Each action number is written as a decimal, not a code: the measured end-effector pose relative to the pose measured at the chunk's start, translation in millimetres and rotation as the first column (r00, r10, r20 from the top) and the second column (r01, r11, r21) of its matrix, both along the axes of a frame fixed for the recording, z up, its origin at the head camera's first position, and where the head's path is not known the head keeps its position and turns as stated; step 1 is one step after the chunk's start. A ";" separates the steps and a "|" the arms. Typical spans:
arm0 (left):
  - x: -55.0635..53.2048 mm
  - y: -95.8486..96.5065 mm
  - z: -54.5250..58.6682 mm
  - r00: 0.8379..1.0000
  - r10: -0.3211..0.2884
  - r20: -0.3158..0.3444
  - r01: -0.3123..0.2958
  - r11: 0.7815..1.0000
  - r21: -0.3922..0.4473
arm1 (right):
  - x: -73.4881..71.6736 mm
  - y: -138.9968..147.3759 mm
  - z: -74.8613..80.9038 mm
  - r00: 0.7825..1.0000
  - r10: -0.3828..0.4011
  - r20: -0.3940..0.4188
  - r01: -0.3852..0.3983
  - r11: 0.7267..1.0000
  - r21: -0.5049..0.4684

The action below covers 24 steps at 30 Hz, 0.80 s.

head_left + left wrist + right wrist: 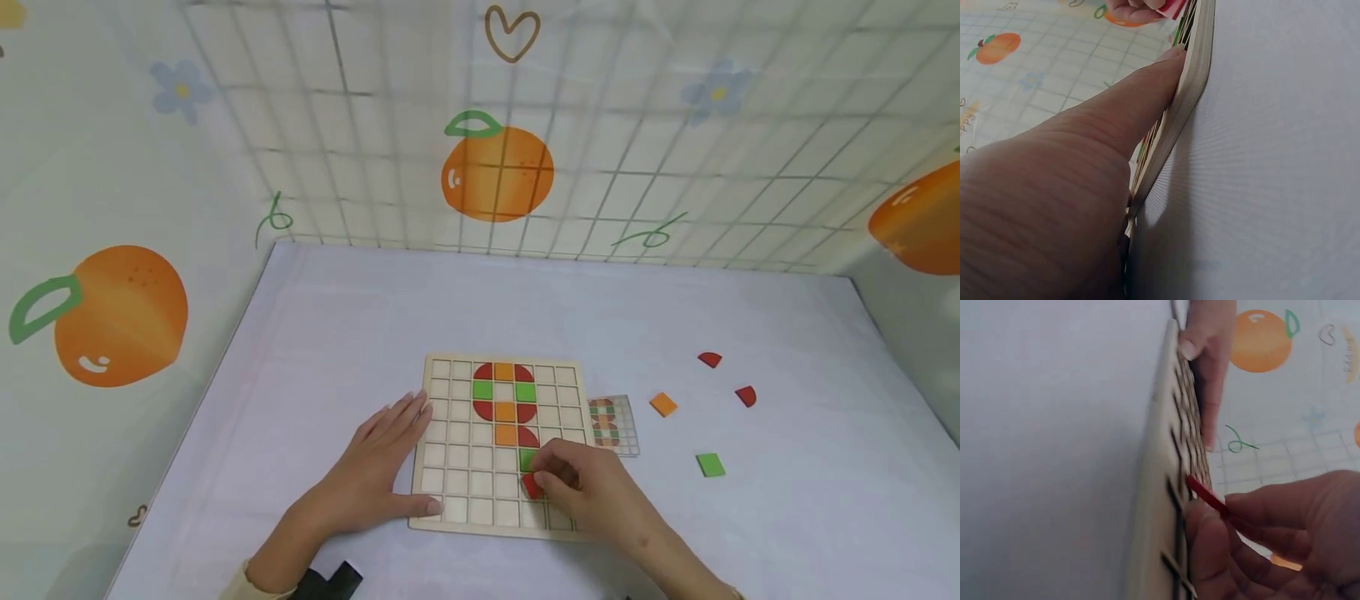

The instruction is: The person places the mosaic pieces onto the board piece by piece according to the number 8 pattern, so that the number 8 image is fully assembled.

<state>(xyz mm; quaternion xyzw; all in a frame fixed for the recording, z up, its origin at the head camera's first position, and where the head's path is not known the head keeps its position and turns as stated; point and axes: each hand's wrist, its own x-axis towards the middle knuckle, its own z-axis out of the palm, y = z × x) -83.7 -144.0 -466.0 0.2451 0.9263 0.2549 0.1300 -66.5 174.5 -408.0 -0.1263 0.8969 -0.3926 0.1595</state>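
A wooden grid board [456, 457] lies on the table, its upper middle squares filled with red quarter-circle, orange square and green square tiles. My left hand [367, 475] rests at the board's left side, fingers straight along the edge and thumb over the lower left corner. Between thumb and fingertips, my right hand [600, 492] pinches a red tile [532, 487] over the lower right part of the grid, just below a green tile [528, 459]. The right wrist view shows that red tile [1207, 495] tilted, one edge down at the grid. My right hand hides several squares.
A small pattern card [626, 425] lies against the board's right side. Farther right are loose tiles: two red quarter circles [709, 359], an orange square [663, 405] and a green square [711, 465]. A black object [330, 583] sits near my left wrist.
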 end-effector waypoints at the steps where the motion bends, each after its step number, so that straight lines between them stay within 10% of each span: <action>1: 0.0 -0.2 0.3 1.000 0.000 0.002 0.000 1.000 0.001 | 1.0 -1.0 -0.8 1.000 -0.006 -0.004 0.006 1.000 0.012; 24: 0.7 -0.9 -1.5 1.000 -0.001 -0.015 0.001 1.000 -0.006 | 10.2 -9.0 -12.4 0.989 0.028 -0.147 -0.002 0.984 0.177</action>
